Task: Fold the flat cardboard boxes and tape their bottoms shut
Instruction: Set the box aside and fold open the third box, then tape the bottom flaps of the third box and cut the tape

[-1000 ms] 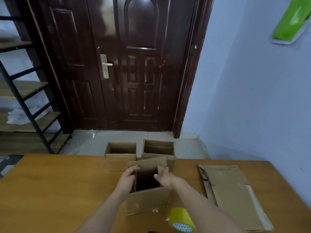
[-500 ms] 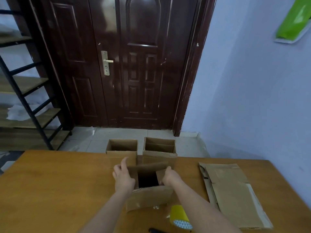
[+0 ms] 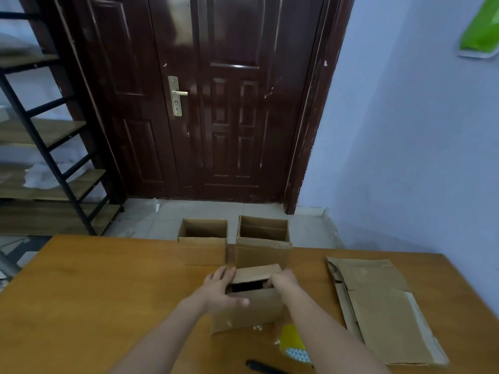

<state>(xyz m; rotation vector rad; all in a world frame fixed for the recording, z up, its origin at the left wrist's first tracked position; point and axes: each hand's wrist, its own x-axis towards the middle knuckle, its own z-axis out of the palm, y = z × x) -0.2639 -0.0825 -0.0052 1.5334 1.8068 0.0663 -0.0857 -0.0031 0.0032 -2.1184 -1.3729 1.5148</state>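
A small cardboard box (image 3: 247, 310) stands on the wooden table (image 3: 94, 287) in front of me, its upper flaps nearly closed with a dark gap between them. My left hand (image 3: 220, 291) grips its left side, thumb across the near flap. My right hand (image 3: 283, 280) presses the flaps at its right side. A stack of flat cardboard boxes (image 3: 378, 306) lies to the right. A yellow tape roll (image 3: 293, 344) sits near my right forearm, partly hidden by it.
Two folded open boxes stand at the table's far edge, the left one (image 3: 204, 240) and the right one (image 3: 263, 242). A black object (image 3: 263, 367) lies at the near edge. Beyond are a dark door (image 3: 216, 103), a shelf rack (image 3: 40, 147) and a blue wall.
The far flap has come down over the opening, which has shrunk to a narrow gap. My left hand shifted onto the near flap and my right hand stays at the right side.
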